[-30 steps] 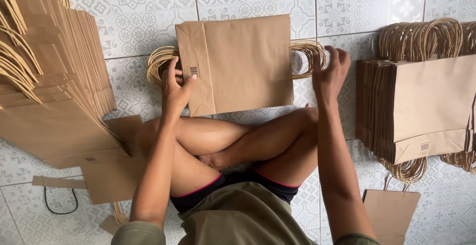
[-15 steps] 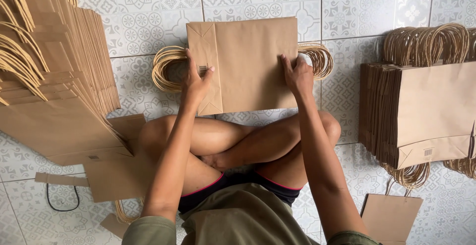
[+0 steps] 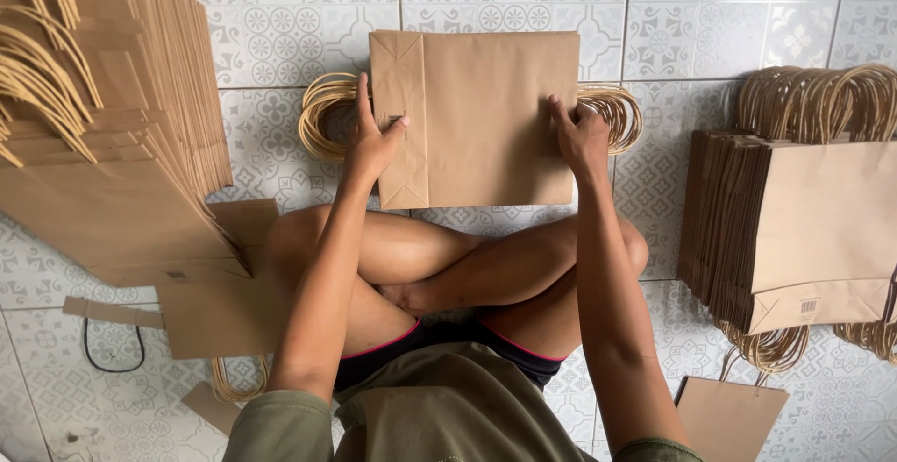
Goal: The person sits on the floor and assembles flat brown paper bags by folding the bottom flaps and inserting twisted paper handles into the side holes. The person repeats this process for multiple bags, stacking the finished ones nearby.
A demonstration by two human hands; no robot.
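A flat brown paper bag lies on the patterned tile floor in front of my crossed legs. Twisted paper handles stick out at its left and right sides. My left hand rests on the bag's left edge, on the folded bottom flap, fingers pressing down. My right hand presses on the bag's right edge next to the right handle. Neither hand is closed around the bag; both lie flat on it.
A fanned stack of brown bags leans at the left. Another stack with handles lies at the right. Loose cardboard pieces and a black cord lie by my left knee, one more bag at lower right.
My right hand came in from the right handle onto the bag's right edge. My left hand slid from the bag's left edge onto the flap.
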